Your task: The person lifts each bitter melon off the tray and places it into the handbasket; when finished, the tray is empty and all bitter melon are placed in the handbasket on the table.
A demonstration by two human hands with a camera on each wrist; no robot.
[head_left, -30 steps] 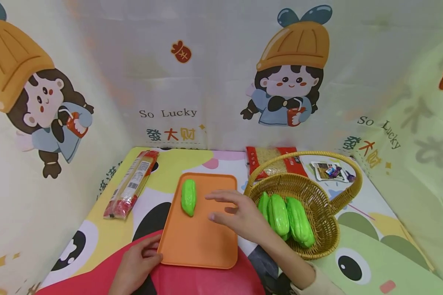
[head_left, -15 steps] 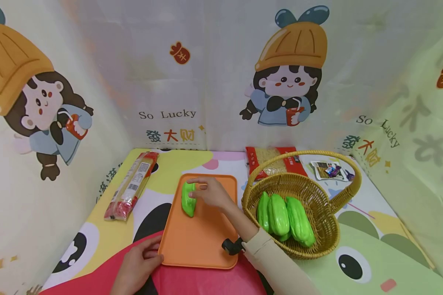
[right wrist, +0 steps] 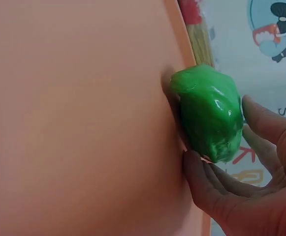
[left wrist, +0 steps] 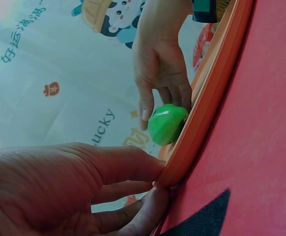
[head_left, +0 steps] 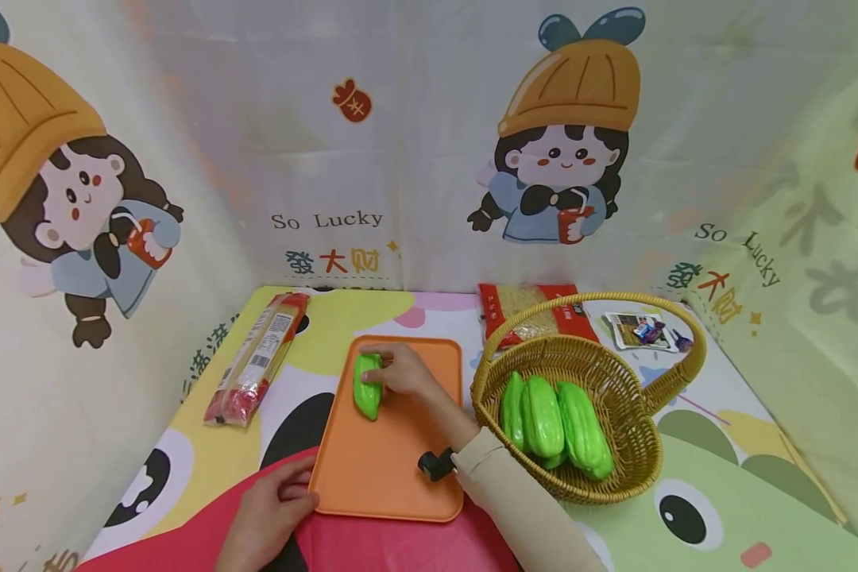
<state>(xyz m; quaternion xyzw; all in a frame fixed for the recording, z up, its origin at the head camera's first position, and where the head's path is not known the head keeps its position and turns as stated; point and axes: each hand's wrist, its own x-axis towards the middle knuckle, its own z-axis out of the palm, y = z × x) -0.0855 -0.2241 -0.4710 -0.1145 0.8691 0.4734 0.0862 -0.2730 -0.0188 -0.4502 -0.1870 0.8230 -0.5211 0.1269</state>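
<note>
Green chayote [head_left: 367, 387] lies on the far left part of an orange cutting board [head_left: 393, 461] in the head view, the right hand [head_left: 405, 373] curled round it, while the left hand [head_left: 268, 516] pinches the board's near-left corner; a wicker basket [head_left: 615, 469] of more chayotes [head_left: 554, 421] stands just right. Left wrist view: left-hand fingers [left wrist: 128, 189] clamp the board's rim. Right wrist view: right-hand fingers [right wrist: 216, 194] cup the chayote.

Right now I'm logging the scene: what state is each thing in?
Gourd: lying on board, gripped by right hand.
Board: flat, near corner held by left hand.
Basket: upright, holding three gourds.
Noodle pack: lying sealed.
</note>
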